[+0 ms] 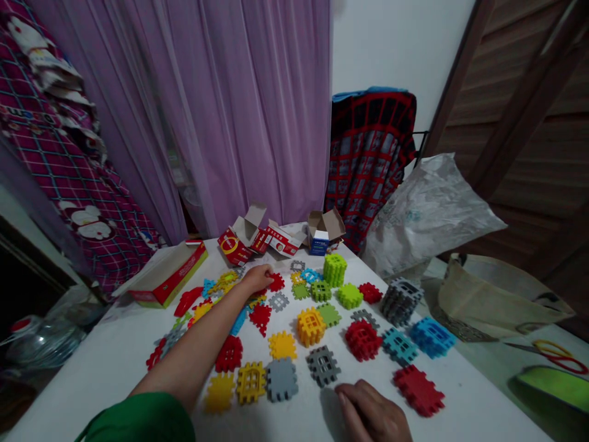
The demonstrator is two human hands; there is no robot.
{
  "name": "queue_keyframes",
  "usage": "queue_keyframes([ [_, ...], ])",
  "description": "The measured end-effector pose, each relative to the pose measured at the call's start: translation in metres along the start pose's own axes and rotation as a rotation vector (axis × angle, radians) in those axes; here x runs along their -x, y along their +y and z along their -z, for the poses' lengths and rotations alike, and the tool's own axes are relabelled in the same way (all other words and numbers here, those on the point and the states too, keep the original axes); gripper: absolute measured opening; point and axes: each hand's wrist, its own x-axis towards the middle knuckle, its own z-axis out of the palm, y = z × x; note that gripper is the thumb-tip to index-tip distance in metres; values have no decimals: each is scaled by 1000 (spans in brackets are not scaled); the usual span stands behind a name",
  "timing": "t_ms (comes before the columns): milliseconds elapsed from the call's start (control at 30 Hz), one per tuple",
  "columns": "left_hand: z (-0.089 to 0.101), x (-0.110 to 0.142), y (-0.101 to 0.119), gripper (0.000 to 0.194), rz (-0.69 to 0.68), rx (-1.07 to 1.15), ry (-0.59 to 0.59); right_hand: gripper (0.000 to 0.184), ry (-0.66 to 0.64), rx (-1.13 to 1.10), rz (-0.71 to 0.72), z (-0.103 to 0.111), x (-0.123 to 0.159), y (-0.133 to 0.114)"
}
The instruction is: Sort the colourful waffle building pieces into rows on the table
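My left hand (257,278) reaches across the table, its fingers closed at the edge of a red interlocking building piece (276,282). Near the front edge rests my right hand (375,414), fingers curled together with nothing visible in them. Just beyond it lie a dark grey window piece (323,366) and a light grey square piece (282,379). A flat red piece (418,390) is to its right. Stacks stand farther off: yellow (310,326), red (363,340), dark grey (401,301), blue (432,336) and lime green (335,270). My left forearm hides part of the loose pieces.
Opened red cartons (234,247) and a blue carton (318,244) stand at the back of the white table (124,350). A long red-and-green box (172,276) is at the left. Scissors (552,353) and a cloth bag (497,298) lie off to the right.
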Motion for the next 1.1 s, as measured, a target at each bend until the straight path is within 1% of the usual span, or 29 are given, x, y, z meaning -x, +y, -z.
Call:
queue_keyframes([
  [100, 8, 14, 0, 13, -16, 113, 76, 17, 6, -6, -40, 2, 1, 3],
  [200, 16, 36, 3, 11, -35, 202, 123, 18, 11, 1, -63, 3, 1, 5],
  [267, 20, 57, 7, 11, -75, 258, 187, 18, 23, -2, -71, 3, -1, 6],
  [333, 20, 85, 15, 13, -175, 309, 312, 19, 60, -6, -103, 3, -2, 6],
  [433, 13, 135, 31, 20, -373, 320, 520, 21, 112, -53, -200, -1, -4, 4],
  [500, 4, 167, 44, 22, -481, 289, 606, 23, 144, -118, -305, -5, -6, 0],
  [567, -6, 194, 56, 22, -580, 243, 656, 28, 155, -200, -422, -11, -9, -7],
  [633, -16, 212, 67, 21, -660, 216, 681, 38, 146, -273, -480, -16, -13, -15],
  [733, -27, 225, 79, 22, -713, 221, 702, 48, 114, -327, -489, -20, -19, -27],
  [867, -35, 230, 87, 23, -712, 227, 749, 44, 85, -277, -440, -20, -21, -39],
  [967, -37, 233, 89, 23, -713, 220, 775, 41, 85, -218, -408, -21, -18, -42],
  [1100, -40, 237, 90, 21, -697, 214, 795, 42, 107, -160, -407, -23, -13, -44],
])
